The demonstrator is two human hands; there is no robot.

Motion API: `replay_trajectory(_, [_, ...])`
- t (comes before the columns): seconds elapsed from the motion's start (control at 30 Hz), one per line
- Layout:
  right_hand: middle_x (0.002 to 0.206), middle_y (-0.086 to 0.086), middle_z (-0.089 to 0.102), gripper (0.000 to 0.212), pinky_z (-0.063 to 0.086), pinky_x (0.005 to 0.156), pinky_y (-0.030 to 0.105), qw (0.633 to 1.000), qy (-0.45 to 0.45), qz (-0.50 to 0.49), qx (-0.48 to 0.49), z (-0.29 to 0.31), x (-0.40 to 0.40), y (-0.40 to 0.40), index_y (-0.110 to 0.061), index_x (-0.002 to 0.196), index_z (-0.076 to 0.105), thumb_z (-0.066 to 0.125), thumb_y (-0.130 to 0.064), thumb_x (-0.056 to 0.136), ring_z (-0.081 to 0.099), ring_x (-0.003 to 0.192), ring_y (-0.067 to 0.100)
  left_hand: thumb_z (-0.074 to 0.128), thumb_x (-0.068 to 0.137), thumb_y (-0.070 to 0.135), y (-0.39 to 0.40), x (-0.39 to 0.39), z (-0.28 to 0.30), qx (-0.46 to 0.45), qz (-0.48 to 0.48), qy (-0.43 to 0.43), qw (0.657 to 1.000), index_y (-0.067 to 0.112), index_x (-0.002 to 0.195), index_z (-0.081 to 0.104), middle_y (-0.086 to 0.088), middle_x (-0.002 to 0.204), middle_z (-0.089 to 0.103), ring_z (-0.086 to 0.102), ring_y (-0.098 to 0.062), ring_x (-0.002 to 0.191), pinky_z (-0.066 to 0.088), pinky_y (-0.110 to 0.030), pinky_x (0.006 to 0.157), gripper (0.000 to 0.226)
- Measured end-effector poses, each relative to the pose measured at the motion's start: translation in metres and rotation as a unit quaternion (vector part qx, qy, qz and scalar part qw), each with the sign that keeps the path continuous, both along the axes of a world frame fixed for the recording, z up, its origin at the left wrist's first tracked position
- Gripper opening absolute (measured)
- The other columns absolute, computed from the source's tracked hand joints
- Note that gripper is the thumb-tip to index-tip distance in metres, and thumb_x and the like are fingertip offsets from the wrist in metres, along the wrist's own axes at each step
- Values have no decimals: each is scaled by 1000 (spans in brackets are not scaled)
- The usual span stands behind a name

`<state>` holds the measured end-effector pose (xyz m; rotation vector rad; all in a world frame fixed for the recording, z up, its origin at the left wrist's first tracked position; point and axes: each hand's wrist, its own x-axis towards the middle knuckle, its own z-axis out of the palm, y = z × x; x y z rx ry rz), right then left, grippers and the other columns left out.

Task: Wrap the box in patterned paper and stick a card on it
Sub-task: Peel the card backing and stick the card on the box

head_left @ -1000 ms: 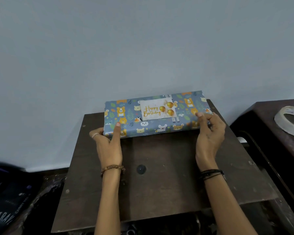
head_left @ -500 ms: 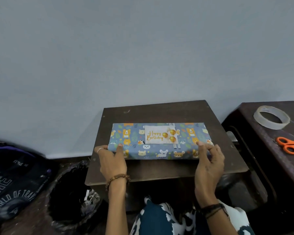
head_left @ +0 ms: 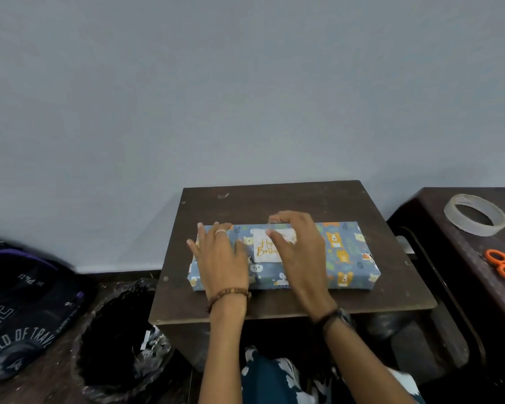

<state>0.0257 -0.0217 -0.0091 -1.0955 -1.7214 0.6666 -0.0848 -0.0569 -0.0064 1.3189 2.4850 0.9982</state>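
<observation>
Both hands lay on the wrapped box [head_left: 344, 255]. Left hand [head_left: 222, 260] pressed flat, fingers straight. Right hand [head_left: 301, 252] arched its relaxed fingers over the card [head_left: 264, 252].

I see the box [head_left: 344, 258] lying flat on a small dark table [head_left: 274, 199], long side running left to right, roughly centred on the top. It is fully wrapped in blue-grey patterned paper printed with orange bears, white animal faces and green leaves. Its front edge sits back from the table's near edge. The card [head_left: 264, 249] is white with gold script, of which I can read "Hap" and "Birth"; it lies flat on the box's upper face, left of centre. My left hand [head_left: 222, 260] covers the box's left end. My right hand [head_left: 301, 252] hides the card's right part.
</observation>
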Motion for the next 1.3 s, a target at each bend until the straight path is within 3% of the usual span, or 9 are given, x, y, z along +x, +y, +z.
replay_trajectory(0.13, [101, -7, 64, 11, 48, 83, 23, 993, -43, 89, -59, 10, -41, 67, -23, 92, 64, 65, -17, 83, 59, 95, 5, 43, 97, 26, 42, -19, 7, -123, -44, 50, 990, 18, 131, 47, 2, 144, 40, 7, -21, 143, -6, -48, 113, 36])
replay_trajectory(0.3, [101, 4, 69, 12, 50, 90, 36, 973, -142, 132, -129, -15, -82, 144, -9, 94, 69, 64, -12, 84, 63, 95, 16, 37, 97, 39, 73, -46, -4, -223, -46, 26, 973, 18, 132, 49, -4, 142, 43, 15, -24, 141, 4, -51, 114, 42])
replay_trajectory(0.47, [92, -6, 62, 22, 43, 78, 21, 945, -215, 204, -138, -37, -109, 185, -15, 100, 71, 73, -21, 79, 55, 92, 9, 31, 97, 45, 75, -47, -16, -226, -23, 57, 972, 21, 120, 58, -1, 127, 54, 38, -22, 126, 23, -46, 109, 43])
replay_trajectory(0.6, [77, -20, 62, 10, 42, 73, 21, 943, -210, 203, -161, -41, -124, 202, -28, 79, 69, 76, -32, 74, 56, 87, 1, 30, 97, 46, 76, -48, -18, -226, -21, 55, 972, 21, 119, 56, 1, 126, 53, 38, -21, 124, 27, -45, 106, 43])
replay_trajectory(0.7, [81, -13, 69, 14, 47, 77, 28, 951, -194, 188, -147, -48, -130, 208, -30, 67, 66, 77, -38, 71, 62, 90, 5, 30, 97, 45, 77, -46, -19, -230, -15, 58, 971, 21, 120, 56, 2, 128, 51, 38, -21, 123, 27, -44, 105, 42])
replay_trajectory(0.97, [68, -18, 53, 23, 33, 59, 16, 962, -187, 154, -128, -50, -133, 202, -20, 85, 72, 68, -42, 80, 51, 77, 5, 28, 97, 47, 75, -46, -18, -226, -16, 44, 973, 21, 122, 54, 2, 130, 50, 35, -20, 127, 16, -47, 111, 45])
replay_trajectory(1.03, [76, -13, 62, 26, 36, 62, 19, 961, -178, 156, -141, -51, -133, 202, -19, 86, 73, 64, -43, 84, 54, 77, 6, 26, 97, 48, 73, -46, -18, -226, -18, 43, 973, 22, 124, 53, 2, 132, 50, 33, -19, 130, 12, -49, 113, 46])
replay_trajectory(1.13, [94, 1, 71, 28, 43, 81, 31, 964, -137, 158, -161, -51, -131, 204, -21, 84, 74, 58, -44, 88, 61, 95, 18, 26, 97, 48, 72, -44, -17, -231, -18, 54, 971, 23, 126, 52, 1, 133, 49, 33, -19, 131, 12, -49, 112, 46])
replay_trajectory(1.3, [82, -17, 64, 21, 40, 74, 23, 960, -167, 178, -140, -54, -134, 205, -25, 85, 74, 76, -41, 72, 56, 85, -1, 27, 98, 46, 76, -45, -18, -229, -12, 56, 972, 22, 124, 54, 0, 132, 49, 34, -20, 128, 14, -47, 111, 44])
